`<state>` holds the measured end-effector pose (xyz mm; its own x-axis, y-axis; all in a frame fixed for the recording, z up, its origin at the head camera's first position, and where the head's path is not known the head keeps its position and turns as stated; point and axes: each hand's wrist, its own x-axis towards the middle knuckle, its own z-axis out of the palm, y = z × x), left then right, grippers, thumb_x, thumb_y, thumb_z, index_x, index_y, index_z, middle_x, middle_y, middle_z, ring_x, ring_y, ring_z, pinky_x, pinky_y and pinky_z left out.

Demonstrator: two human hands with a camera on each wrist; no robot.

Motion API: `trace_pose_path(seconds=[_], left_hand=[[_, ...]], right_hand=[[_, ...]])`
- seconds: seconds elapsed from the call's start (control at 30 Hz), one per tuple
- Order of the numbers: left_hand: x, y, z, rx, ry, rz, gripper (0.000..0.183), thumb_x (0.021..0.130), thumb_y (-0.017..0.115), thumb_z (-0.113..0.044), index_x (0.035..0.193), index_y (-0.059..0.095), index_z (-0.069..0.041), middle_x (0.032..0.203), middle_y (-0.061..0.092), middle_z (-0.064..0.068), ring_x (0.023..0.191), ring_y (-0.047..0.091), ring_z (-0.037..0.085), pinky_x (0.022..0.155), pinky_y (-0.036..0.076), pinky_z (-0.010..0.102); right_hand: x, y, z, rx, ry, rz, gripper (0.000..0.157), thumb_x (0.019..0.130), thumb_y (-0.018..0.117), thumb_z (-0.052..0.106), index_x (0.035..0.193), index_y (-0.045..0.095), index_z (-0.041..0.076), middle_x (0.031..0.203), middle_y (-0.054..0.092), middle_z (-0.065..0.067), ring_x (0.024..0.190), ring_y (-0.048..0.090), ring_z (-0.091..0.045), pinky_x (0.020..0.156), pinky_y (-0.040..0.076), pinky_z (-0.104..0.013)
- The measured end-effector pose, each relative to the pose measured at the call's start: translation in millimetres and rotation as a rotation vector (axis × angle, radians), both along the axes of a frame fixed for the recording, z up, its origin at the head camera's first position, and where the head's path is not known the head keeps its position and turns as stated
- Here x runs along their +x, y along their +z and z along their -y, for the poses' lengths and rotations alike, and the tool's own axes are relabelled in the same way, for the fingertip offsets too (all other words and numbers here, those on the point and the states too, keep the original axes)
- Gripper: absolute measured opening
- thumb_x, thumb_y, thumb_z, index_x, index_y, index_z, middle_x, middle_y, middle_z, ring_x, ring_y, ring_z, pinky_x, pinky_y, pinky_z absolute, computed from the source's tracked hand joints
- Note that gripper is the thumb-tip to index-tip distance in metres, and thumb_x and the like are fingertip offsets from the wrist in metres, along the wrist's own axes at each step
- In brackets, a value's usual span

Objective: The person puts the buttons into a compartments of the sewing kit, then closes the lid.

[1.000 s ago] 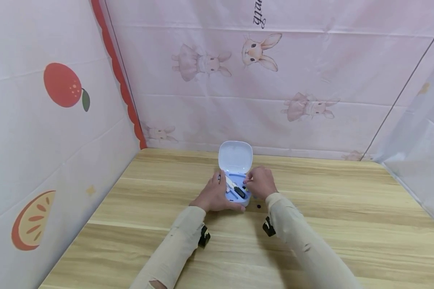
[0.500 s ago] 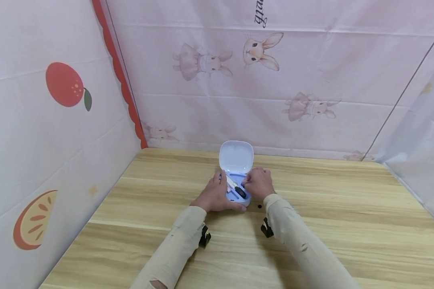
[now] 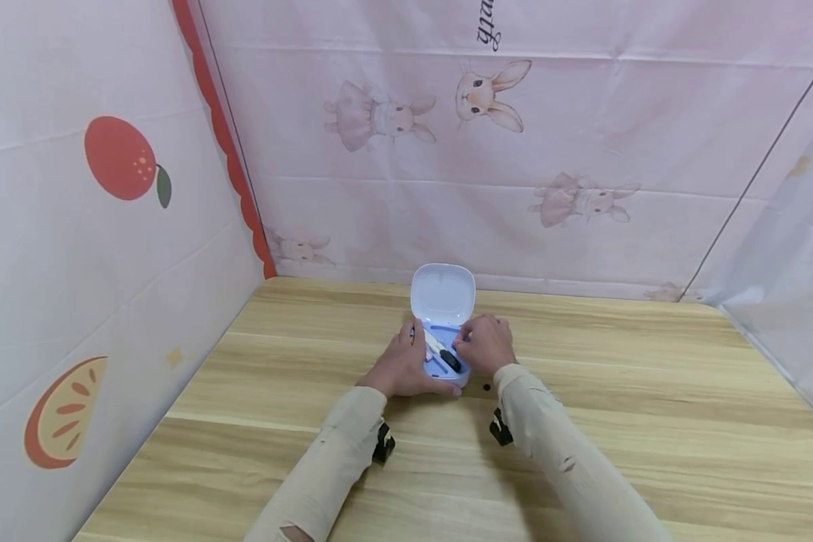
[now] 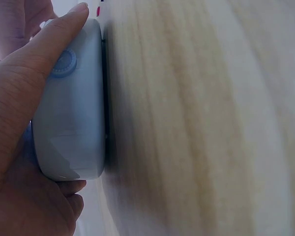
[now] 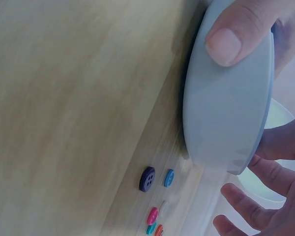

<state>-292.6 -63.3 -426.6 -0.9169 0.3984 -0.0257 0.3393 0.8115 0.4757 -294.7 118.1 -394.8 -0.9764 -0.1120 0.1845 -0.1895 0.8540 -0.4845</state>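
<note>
Clasping one open box (image 3: pixel 443 305): one left grip (image 3: pixel 406 366).

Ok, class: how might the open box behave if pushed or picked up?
The box would probably keep its shape: nothing looks bent where the left hand grips it. Its smooth surface may feel slippery. With the lid raised at the back, it could feel slightly back-heavy when lifted, though its low body should resist tipping when pushed.

Both forearms (image 3: pixel 332 459) angled inward, left grip (image 3: pixel 406 365) curved, thumb (image 3: pixel 443 388) extended, right grip (image 3: pixel 486 345) with fingers (image 5: pixel 243 202) bent
</note>
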Motion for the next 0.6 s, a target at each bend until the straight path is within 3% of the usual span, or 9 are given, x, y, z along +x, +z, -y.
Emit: trace_pose_path(seconds=[0.6], left_hand=[[0.9,0.9,-0.1,0.01,-0.007,-0.022,0.147,0.065,0.081,-0.074,0.16,-0.001,0.002,0.165,0.008,0.021,0.142,0.031,0.038,0.114,0.036,0.048]], right_hand=[[-0.3,0.0,-0.5,0.013,-0.032,0.03,0.011,0.084,0.075,0.014,0.073,0.076,0.014,0.093,0.068,-0.007,0.095,0.052,-0.032,0.092,0.037,-0.05]])
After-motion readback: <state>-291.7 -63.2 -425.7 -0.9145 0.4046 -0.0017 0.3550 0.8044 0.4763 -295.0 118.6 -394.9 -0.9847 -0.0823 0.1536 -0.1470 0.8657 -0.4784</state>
